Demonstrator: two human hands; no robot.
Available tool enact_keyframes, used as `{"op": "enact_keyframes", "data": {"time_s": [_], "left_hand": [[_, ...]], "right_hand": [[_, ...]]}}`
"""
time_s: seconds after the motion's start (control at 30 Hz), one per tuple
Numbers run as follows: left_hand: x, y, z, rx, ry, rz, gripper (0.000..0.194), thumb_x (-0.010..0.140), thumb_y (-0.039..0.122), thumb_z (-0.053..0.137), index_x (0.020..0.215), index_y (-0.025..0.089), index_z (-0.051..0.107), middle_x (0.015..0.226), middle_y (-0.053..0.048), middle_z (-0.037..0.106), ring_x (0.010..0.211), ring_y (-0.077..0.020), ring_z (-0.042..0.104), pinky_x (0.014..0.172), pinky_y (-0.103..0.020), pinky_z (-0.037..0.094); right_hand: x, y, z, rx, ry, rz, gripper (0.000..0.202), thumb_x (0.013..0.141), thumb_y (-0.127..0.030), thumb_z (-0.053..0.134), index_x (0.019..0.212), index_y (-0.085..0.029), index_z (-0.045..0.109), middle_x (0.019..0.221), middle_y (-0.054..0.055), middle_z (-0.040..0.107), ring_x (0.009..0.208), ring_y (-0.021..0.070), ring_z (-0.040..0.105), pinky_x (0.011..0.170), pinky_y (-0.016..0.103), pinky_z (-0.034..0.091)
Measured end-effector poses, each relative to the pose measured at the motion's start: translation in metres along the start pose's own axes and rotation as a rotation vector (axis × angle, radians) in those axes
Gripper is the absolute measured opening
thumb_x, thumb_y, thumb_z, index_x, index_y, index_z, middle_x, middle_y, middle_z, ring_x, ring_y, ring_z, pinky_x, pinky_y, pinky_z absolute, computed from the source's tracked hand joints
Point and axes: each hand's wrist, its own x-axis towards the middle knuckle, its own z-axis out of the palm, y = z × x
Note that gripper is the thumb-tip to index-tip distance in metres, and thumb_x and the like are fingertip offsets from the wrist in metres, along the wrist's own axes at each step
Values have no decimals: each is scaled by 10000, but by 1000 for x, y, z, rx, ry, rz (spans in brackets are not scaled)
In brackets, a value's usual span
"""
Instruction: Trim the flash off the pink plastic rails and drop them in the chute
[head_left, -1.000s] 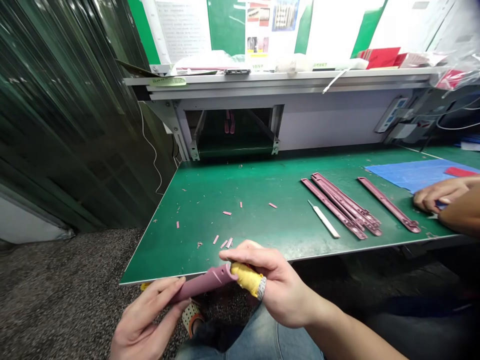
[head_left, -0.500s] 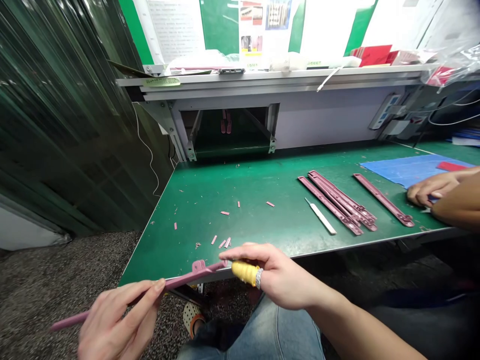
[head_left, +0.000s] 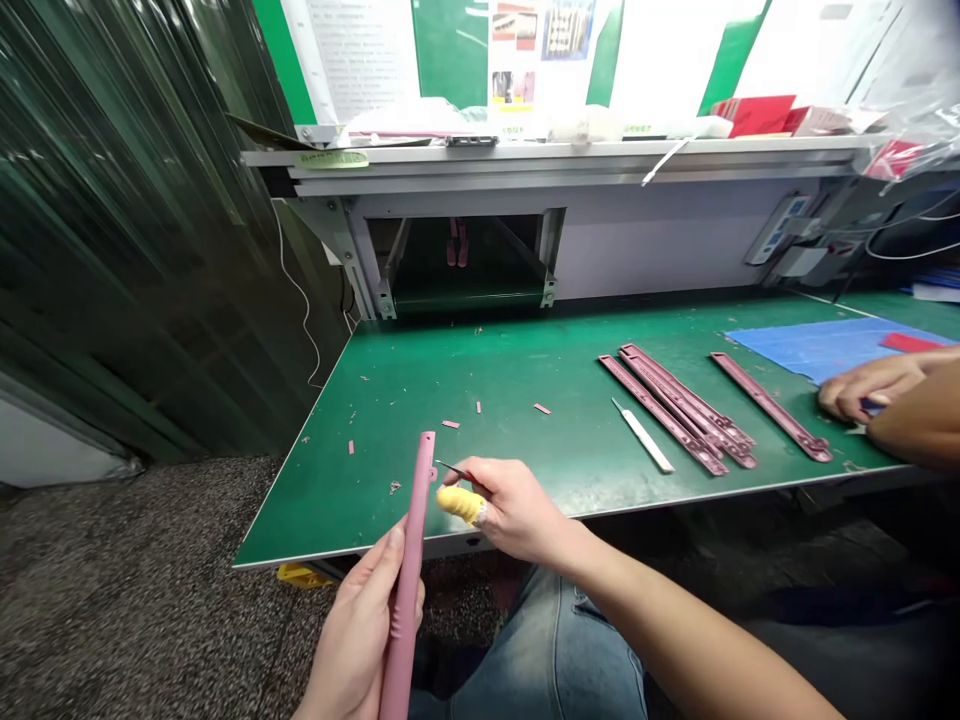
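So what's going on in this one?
A person's left hand holds a long pink part at the table's near edge, top end up. The right hand, its thumb covered in yellow, holds a thin dark tool near that end; contact is unclear. More pink strips and a white-handled tool lie on the green table. A co-worker's hand rests at far right.
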Motion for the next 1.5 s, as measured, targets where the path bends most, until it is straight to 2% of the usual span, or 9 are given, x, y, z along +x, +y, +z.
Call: {"op": "enact_keyframes", "data": {"time_s": [0.2, 0.43, 0.53, 0.7, 0.8, 0.93, 1.03, 1.3, 1.5], "left_hand": [[1, -7, -3, -20, -41, 5, 345, 684, 368, 782, 980, 219, 684, 627, 60, 530, 468, -29, 446, 432, -129, 407], [-2, -2, -2, 19, -84, 114, 212, 739, 285, 742, 925, 188, 719, 595, 43, 567, 442, -41, 465, 428, -138, 429], [0, 6, 5, -11, -77, 158, 213, 762, 293, 723, 941, 180, 708, 643, 35, 580, 497, -46, 502, 493, -136, 471], [19, 41, 13, -46, -65, 218, 299, 777, 390, 695, 1008, 203, 655, 616, 63, 488, 395, -27, 400, 327, -136, 341], [30, 58, 12, -71, -43, 288, 313, 784, 407, 683, 1030, 219, 636, 632, 66, 485, 392, -27, 401, 323, -139, 338], [30, 53, 13, -54, -64, 305, 236, 797, 355, 680, 975, 201, 667, 598, 65, 490, 380, -25, 388, 329, -137, 327], [26, 41, 17, -41, -95, 293, 224, 810, 327, 670, 985, 189, 691, 561, 62, 497, 390, -31, 398, 354, -137, 343], [20, 27, 20, -13, -79, 296, 294, 800, 311, 687, 1067, 189, 705, 762, 15, 662, 572, -49, 547, 547, -128, 459], [6, 19, 25, 58, -141, 237, 343, 778, 357, 703, 1084, 203, 699, 516, 57, 523, 407, -40, 425, 412, -141, 381]], "right_hand": [[21, -4, -4, -564, 3, -29, 347, 904, -485, 513, 778, -165, 558, 706, 15, 596, 609, 125, 506, 527, 242, 232], [15, -16, -4, -640, -31, -25, 257, 939, -368, 472, 777, -177, 527, 699, 8, 588, 560, 118, 472, 501, 274, 163], [-8, -28, 13, -571, -86, -75, 196, 905, -336, 518, 780, -186, 531, 693, 7, 592, 562, 126, 463, 503, 278, 152], [-87, -44, 68, -371, -339, -346, 232, 858, -400, 569, 732, -205, 559, 626, 0, 571, 520, 140, 430, 477, 274, 186], [-110, -40, 76, -140, -402, -451, 258, 923, -361, 505, 739, -221, 621, 530, -33, 525, 444, 115, 393, 435, 260, 223], [-75, -31, 41, 75, -80, -85, 344, 933, -363, 506, 1214, -177, 573, 809, 46, 660, 688, 148, 570, 626, 254, 412], [-43, -27, 23, 96, 135, -74, 267, 901, -318, 564, 1117, -178, 634, 837, 56, 683, 714, 155, 581, 682, 278, 425], [-35, -18, 30, 2, 212, -63, 219, 858, -229, 583, 1039, -182, 696, 882, 61, 725, 750, 172, 620, 700, 296, 444], [-11, -16, 2, -7, 377, -57, 224, 825, -204, 593, 1011, -186, 717, 881, 52, 737, 777, 171, 642, 720, 290, 472]]}}
